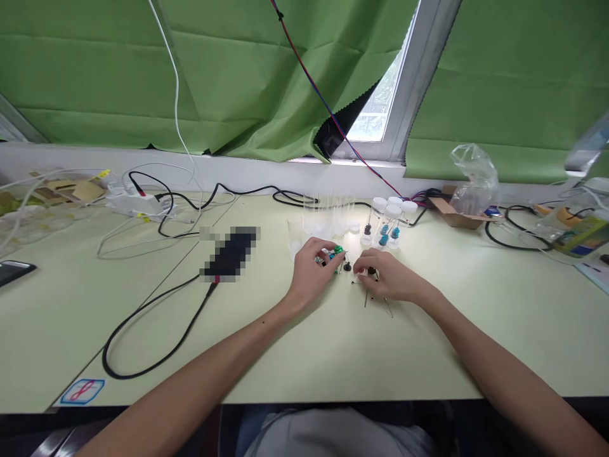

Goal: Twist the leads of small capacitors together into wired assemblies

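On the pale table point(304, 362), a black piece point(347, 267) sits between curled hands point(311, 270) point(389, 275), grips unclear.

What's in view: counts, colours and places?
Curtains: several, green, top
Window: one, bright, between curtains
Tabletop: two sections, pale yellow, below
Cables: several, mixed colours, mostly rear
Power strip: one, white, left rear
Blurred device: one, dark, left centre
Flat device: one, black, left edge
Sticker: one, multicoloured, front left
Tubes: several, clear, centre rear
Capped tubes: about four, white-topped, beside tubes
Small pieces: several, mixed colours, centre
Pins: several, grey, centre
Bag: one, clear, right rear
Box: one, brown, right rear
Packet: one, yellow-green, right edge
Arms: two, bare, front
Left hand: one, bare, centre
Right hand: one, bare, beside pins
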`<action>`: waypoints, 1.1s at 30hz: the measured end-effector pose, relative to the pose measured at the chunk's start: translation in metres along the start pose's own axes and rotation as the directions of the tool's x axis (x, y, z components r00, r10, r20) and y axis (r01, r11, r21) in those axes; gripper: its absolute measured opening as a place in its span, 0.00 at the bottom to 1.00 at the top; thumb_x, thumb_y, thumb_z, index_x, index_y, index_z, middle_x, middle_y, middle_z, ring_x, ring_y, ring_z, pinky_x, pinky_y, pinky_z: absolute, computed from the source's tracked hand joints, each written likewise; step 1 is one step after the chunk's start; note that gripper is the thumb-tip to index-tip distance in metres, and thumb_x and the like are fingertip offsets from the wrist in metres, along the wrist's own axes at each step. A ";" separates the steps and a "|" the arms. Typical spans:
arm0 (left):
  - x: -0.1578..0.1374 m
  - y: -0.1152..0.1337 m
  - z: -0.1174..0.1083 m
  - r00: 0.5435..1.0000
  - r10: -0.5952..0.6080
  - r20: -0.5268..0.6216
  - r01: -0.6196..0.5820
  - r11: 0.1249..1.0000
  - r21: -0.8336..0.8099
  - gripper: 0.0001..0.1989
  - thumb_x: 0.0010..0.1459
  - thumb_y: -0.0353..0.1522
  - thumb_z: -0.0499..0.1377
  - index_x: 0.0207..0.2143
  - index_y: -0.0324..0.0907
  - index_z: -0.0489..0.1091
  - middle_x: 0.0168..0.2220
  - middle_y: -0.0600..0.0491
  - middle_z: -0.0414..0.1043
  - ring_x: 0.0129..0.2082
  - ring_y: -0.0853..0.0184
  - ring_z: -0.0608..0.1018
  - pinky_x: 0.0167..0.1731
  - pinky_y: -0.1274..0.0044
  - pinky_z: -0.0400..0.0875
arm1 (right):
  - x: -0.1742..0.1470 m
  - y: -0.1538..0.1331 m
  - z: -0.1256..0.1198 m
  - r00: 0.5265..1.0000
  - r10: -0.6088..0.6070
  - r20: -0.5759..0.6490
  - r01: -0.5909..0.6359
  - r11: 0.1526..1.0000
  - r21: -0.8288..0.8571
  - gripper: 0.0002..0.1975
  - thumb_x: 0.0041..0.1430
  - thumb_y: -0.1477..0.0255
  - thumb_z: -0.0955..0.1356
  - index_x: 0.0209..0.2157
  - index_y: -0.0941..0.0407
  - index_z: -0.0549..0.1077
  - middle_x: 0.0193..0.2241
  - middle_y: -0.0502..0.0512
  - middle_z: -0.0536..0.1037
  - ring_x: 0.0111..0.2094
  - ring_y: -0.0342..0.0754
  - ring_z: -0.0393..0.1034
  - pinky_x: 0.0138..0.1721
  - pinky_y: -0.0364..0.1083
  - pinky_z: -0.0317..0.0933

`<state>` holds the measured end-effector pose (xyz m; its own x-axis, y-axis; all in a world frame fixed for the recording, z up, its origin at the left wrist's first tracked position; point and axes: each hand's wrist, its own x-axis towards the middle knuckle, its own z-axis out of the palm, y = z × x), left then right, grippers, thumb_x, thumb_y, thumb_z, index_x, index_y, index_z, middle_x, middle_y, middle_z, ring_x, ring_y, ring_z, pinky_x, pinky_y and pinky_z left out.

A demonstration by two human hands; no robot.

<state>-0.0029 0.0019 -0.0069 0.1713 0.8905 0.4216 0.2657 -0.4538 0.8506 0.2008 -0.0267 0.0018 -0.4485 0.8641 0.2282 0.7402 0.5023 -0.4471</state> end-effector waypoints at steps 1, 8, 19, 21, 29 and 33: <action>0.000 -0.001 0.000 1.000 -0.003 -0.001 0.003 1.000 0.006 0.09 0.55 0.39 0.63 0.34 0.43 0.75 0.40 0.52 0.73 0.28 0.71 0.74 0.28 0.77 0.69 | -0.001 0.001 -0.001 1.000 -0.007 0.012 0.007 1.000 -0.004 0.07 0.55 0.77 0.66 0.35 0.55 0.75 0.37 0.57 0.75 0.40 0.51 0.69 0.39 0.49 0.64; -0.001 -0.004 0.001 0.999 -0.048 0.013 0.048 0.999 -0.026 0.11 0.56 0.41 0.62 0.36 0.43 0.74 0.40 0.51 0.76 0.28 0.69 0.76 0.26 0.77 0.70 | -0.003 0.003 -0.003 0.994 -0.005 0.112 0.007 1.000 -0.014 0.09 0.54 0.77 0.67 0.37 0.54 0.75 0.38 0.58 0.73 0.45 0.55 0.66 0.45 0.53 0.63; -0.002 -0.002 0.001 0.994 -0.103 0.044 0.104 0.995 -0.012 0.12 0.55 0.42 0.62 0.36 0.43 0.74 0.34 0.51 0.77 0.27 0.69 0.75 0.27 0.77 0.69 | -0.001 0.001 0.000 0.988 0.026 0.155 -0.024 1.000 -0.016 0.06 0.62 0.76 0.63 0.34 0.54 0.72 0.39 0.57 0.72 0.46 0.55 0.63 0.50 0.56 0.59; -0.003 -0.001 0.001 0.993 -0.106 0.047 0.107 0.994 -0.011 0.12 0.55 0.42 0.62 0.36 0.43 0.74 0.35 0.51 0.77 0.27 0.69 0.74 0.27 0.76 0.69 | -0.001 0.002 0.001 0.988 0.013 0.151 -0.011 1.000 -0.018 0.07 0.63 0.76 0.63 0.33 0.54 0.71 0.38 0.57 0.71 0.45 0.55 0.63 0.49 0.56 0.59; -0.002 -0.003 0.002 0.990 -0.118 0.073 0.120 0.993 -0.014 0.12 0.56 0.42 0.62 0.36 0.44 0.74 0.36 0.51 0.78 0.28 0.68 0.75 0.26 0.77 0.69 | 0.000 -0.001 0.003 0.992 0.010 0.123 -0.007 1.000 -0.022 0.06 0.64 0.74 0.63 0.32 0.54 0.68 0.36 0.56 0.72 0.43 0.53 0.63 0.47 0.53 0.60; -0.003 -0.004 0.002 0.986 -0.137 0.097 0.142 0.989 -0.044 0.12 0.56 0.42 0.62 0.36 0.43 0.73 0.35 0.52 0.78 0.26 0.68 0.76 0.24 0.77 0.68 | 0.000 -0.003 0.003 0.993 0.066 0.094 -0.067 0.998 0.001 0.05 0.65 0.73 0.62 0.33 0.54 0.67 0.35 0.56 0.73 0.41 0.52 0.65 0.40 0.50 0.60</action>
<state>-0.0025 0.0014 -0.0121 0.2246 0.9366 0.2688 0.2450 -0.3213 0.9148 0.1968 -0.0285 0.0004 -0.4436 0.8887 0.1156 0.7677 0.4434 -0.4626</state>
